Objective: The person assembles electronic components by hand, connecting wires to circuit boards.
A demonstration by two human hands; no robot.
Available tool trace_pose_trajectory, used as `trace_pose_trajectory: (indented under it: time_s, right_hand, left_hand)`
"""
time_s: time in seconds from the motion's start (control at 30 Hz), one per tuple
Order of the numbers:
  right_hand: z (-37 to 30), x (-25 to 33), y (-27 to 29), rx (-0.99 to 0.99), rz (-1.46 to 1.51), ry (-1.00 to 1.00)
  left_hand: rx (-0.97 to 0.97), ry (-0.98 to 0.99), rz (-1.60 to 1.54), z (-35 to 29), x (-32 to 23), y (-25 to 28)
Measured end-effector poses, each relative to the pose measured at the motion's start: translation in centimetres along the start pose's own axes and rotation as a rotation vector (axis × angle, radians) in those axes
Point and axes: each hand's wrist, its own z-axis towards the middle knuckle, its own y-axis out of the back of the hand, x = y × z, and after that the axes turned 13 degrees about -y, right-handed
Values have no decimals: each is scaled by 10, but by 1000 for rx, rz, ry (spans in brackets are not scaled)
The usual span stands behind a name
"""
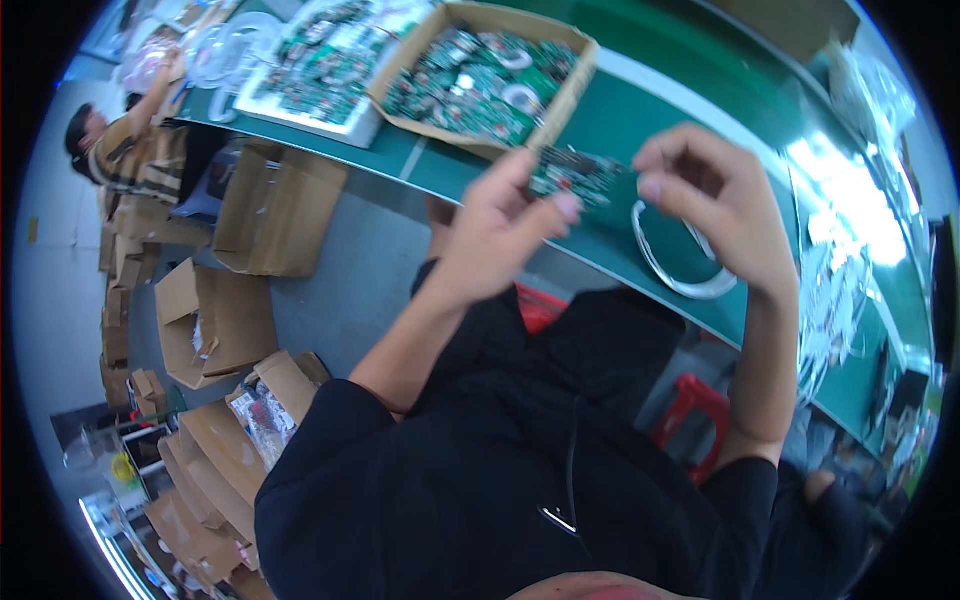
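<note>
My left hand pinches a green circuit board by its left end, thumb on top, holding it above the table. Dark and silvery parts and a small red one show on the board, slightly blurred. At the board's right side my right hand is curled, thumb and forefinger brought close together. Whether something thin sits between those fingertips I cannot make out. Below the right hand a white coil of wire lies on the green tabletop, partly hidden by that hand.
A cardboard box of circuit boards stands on the table beyond my left hand. Left of it is a white tray heaped with more boards. Bundled white wires lie at the right. Open cartons stand on the floor; a person sits far left.
</note>
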Motion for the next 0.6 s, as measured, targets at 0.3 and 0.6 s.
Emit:
trace_pose_trajectory:
  time_s: [0.3, 0.6]
  right_hand:
    - [30, -39, -33, -229, -686, 454]
    - [58, -44, -75, -285, -1241, 244]
  left_hand:
    - [-135, 107, 65, -29, 21, 36]
    - [-168, 54, -34, -38, 31, 37]
